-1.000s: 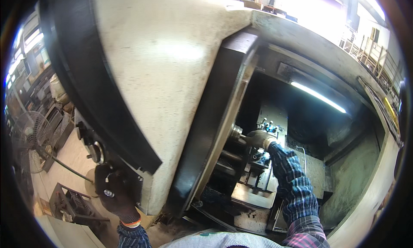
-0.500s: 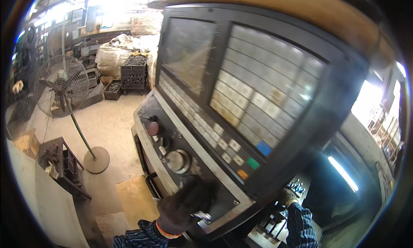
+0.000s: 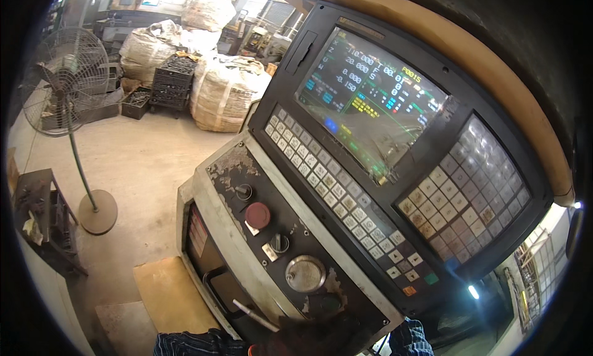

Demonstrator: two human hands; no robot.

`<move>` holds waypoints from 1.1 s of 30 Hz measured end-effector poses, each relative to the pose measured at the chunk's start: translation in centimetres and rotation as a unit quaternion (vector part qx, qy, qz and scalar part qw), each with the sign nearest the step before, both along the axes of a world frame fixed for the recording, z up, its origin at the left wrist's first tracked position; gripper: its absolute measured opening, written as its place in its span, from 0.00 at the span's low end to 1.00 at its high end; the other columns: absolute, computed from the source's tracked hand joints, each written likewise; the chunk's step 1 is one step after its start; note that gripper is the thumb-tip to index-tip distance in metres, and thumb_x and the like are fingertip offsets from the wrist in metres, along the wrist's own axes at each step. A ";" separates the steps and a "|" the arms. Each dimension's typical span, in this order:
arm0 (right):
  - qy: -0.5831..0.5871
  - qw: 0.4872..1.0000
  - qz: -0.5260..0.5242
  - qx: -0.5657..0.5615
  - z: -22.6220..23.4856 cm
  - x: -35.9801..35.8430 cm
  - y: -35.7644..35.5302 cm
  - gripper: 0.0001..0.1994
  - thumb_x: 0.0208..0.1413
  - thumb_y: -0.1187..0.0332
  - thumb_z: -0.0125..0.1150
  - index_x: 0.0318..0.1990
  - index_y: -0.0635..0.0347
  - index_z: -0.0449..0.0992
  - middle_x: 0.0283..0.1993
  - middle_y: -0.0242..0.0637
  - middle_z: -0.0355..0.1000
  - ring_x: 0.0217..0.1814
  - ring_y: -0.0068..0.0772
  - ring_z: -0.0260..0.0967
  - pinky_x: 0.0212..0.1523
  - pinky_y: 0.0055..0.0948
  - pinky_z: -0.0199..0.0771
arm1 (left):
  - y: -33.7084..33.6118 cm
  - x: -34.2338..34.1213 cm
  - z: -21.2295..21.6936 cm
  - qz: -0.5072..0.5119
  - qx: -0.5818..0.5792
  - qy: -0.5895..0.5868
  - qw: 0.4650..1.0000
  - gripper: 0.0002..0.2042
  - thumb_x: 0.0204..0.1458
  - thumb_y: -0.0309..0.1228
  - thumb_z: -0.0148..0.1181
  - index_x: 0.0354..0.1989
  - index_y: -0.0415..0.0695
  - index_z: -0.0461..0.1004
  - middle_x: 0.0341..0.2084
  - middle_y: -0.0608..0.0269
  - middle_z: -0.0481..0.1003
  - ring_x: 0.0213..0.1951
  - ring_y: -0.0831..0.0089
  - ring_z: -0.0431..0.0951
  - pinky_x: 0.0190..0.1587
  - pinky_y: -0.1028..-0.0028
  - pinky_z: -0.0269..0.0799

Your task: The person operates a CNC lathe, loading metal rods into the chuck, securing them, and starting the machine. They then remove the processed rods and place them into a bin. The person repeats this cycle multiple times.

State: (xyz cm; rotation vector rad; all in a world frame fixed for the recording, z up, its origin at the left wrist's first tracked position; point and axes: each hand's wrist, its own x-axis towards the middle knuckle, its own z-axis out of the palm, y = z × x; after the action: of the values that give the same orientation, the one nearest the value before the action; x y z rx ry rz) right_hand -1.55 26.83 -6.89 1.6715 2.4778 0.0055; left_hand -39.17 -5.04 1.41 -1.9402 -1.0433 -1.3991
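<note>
Head view: left fingers (image 3: 318, 337) shadowed, spread unclear, at a pale rod (image 3: 255, 315)

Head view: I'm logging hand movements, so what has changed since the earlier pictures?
The view has turned left, from the machine's interior to the control panel. The right hand, earlier visible inside, is now hidden; only its sleeve shows. No grasp or release can be made out. The left hand stays by the panel, below the round dial.

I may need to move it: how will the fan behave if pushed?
Pushed high, the fan would probably tip, its broad cage topping a slender pole. Pushed low, it may slide, since the base looks flat. The thin-wired cage might bend if gripped.
</note>
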 end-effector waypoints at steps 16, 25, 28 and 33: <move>0.012 0.998 -0.016 0.056 1.7 -2.6 -4.9 0.24 0.54 0.59 0.67 0.58 0.53 0.76 0.59 0.46 0.74 0.60 0.52 0.72 0.59 0.45 0.73 | 0.6 -1.5 -0.2 0.028 0.005 0.064 0.998 0.20 0.50 0.35 0.59 0.54 0.51 0.78 0.52 0.53 0.78 0.40 0.63 0.83 0.34 0.68 0.79; 0.131 0.970 0.044 0.201 3.0 0.7 -13.6 0.24 0.54 0.60 0.68 0.59 0.53 0.75 0.61 0.47 0.73 0.61 0.54 0.70 0.60 0.46 0.71 | -0.2 0.2 -1.4 -0.036 -0.078 -0.025 0.996 0.15 0.60 0.31 0.54 0.53 0.42 0.77 0.49 0.53 0.78 0.37 0.63 0.82 0.37 0.68 0.80; 0.164 0.952 0.026 0.257 2.4 5.3 -20.6 0.28 0.52 0.59 0.70 0.61 0.55 0.74 0.60 0.48 0.74 0.60 0.52 0.72 0.59 0.46 0.73 | -0.3 2.4 -3.4 -0.017 -0.056 -0.043 0.997 0.13 0.62 0.29 0.54 0.52 0.40 0.77 0.46 0.53 0.79 0.37 0.62 0.81 0.38 0.68 0.80; 0.283 0.913 -0.239 0.174 -0.9 14.3 -40.9 0.28 0.60 0.54 0.65 0.64 0.56 0.71 0.62 0.46 0.74 0.64 0.50 0.71 0.67 0.39 0.69 | -1.8 11.0 -5.9 -0.186 -0.032 -0.104 0.977 0.10 0.63 0.24 0.56 0.51 0.36 0.76 0.40 0.52 0.79 0.35 0.61 0.81 0.40 0.67 0.81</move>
State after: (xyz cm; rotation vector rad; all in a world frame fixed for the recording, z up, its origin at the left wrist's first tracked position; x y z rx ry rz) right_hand 12.73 -14.10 -7.78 2.7368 2.4408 -0.1168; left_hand -28.15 -6.81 -4.45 -2.1514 -0.8492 -1.8235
